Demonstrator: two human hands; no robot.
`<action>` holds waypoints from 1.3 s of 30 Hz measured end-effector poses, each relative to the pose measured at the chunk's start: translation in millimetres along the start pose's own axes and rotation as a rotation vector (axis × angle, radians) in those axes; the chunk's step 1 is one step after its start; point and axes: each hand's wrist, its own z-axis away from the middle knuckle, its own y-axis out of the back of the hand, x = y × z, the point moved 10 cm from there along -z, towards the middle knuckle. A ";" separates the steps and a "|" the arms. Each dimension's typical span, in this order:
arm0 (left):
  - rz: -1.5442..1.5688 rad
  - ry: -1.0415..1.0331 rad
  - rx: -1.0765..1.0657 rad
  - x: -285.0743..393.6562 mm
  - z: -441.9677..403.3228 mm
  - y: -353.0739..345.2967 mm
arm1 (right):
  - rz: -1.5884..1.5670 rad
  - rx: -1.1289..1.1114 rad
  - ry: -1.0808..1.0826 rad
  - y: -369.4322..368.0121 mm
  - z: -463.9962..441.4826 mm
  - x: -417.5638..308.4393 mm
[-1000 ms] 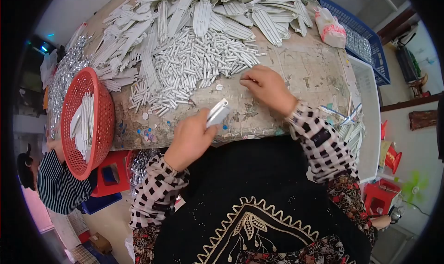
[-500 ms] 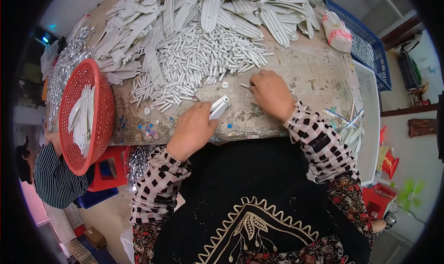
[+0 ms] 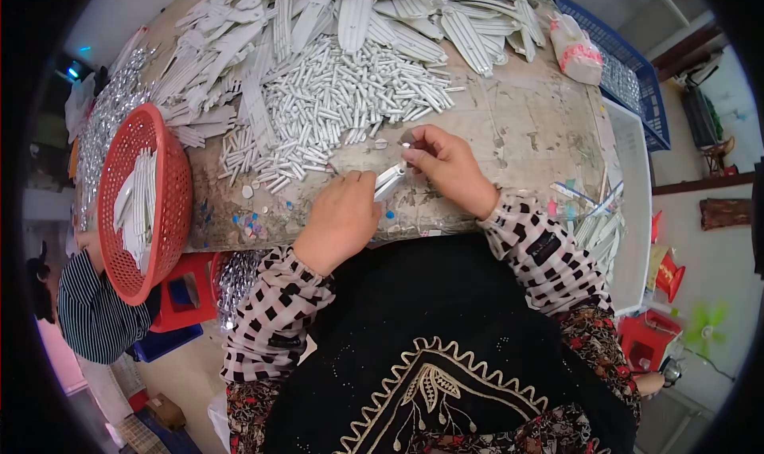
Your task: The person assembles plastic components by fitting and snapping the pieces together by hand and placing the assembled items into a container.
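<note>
My left hand is closed round a white plastic piece, whose round end points up and to the right. Just beyond that end, my right hand pinches a small white pin between thumb and finger. The hands are close together over the table's near part. Behind them spreads a heap of small white pins, with a pile of long flat white pieces farther back.
A red basket holding white pieces stands at the left table edge, near a person in striped clothing. At right are a white bin, a blue crate and a wrapped white packet.
My right hand has turned and come in towards the white piece, with the pin now raised off the table. My left hand has shifted slightly right with its piece.
</note>
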 end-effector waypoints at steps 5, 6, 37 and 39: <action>0.008 -0.016 -0.028 1.7 -0.3 0.5 | 0.070 0.061 0.131 -2.4 4.1 7.2; 0.017 -0.023 -0.028 2.7 -1.3 1.5 | 0.290 0.121 0.281 -3.3 12.8 -16.7; -0.054 -0.158 0.052 11.9 0.0 0.1 | 1.035 -0.072 0.176 -57.9 -45.2 -8.5; -0.011 -0.134 0.055 8.8 2.4 0.0 | 0.913 -0.044 0.178 -52.6 -43.6 -13.8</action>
